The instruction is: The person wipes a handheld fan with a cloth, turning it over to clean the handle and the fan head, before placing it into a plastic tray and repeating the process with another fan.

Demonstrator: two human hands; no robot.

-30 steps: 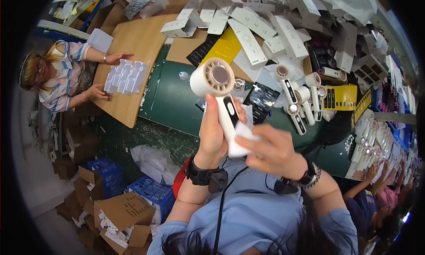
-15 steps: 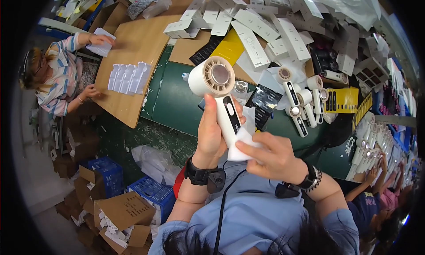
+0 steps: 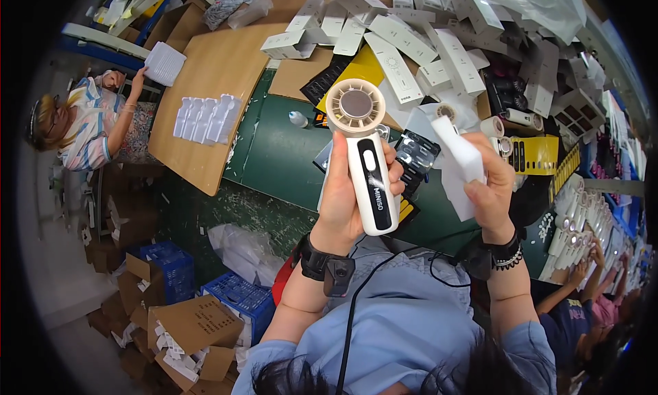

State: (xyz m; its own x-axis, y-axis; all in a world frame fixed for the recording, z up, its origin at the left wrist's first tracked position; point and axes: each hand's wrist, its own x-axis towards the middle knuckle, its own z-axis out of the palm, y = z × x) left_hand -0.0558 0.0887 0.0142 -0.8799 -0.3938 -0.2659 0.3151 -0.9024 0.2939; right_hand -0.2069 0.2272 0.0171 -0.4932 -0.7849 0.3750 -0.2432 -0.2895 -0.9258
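A white handheld fan (image 3: 375, 182) stands upright in front of me, with a round beige grille on top and a black strip with an oval button down its handle. My left hand (image 3: 343, 193) is wrapped round that handle. To the right, apart from the fan, my right hand (image 3: 490, 179) pinches a white wiping cloth (image 3: 458, 163), its thumb in front. Behind the cloth, several more handheld fans (image 3: 495, 126) lie on the green table (image 3: 274, 145), partly hidden. A small white bottle (image 3: 298, 119) stands left of the fan's head.
White boxes (image 3: 391, 63) are heaped at the table's far side beside yellow sheets (image 3: 538, 155). At the left, a co-worker (image 3: 96, 124) holds white sheets by a wooden table (image 3: 199, 59). Blue crates (image 3: 240, 292) and an open carton (image 3: 195, 326) stand on the floor.
My right hand has drawn the cloth off the fan's handle and moved up to the right. The fan has shifted slightly right and turned its front toward me. The co-worker's arms have moved.
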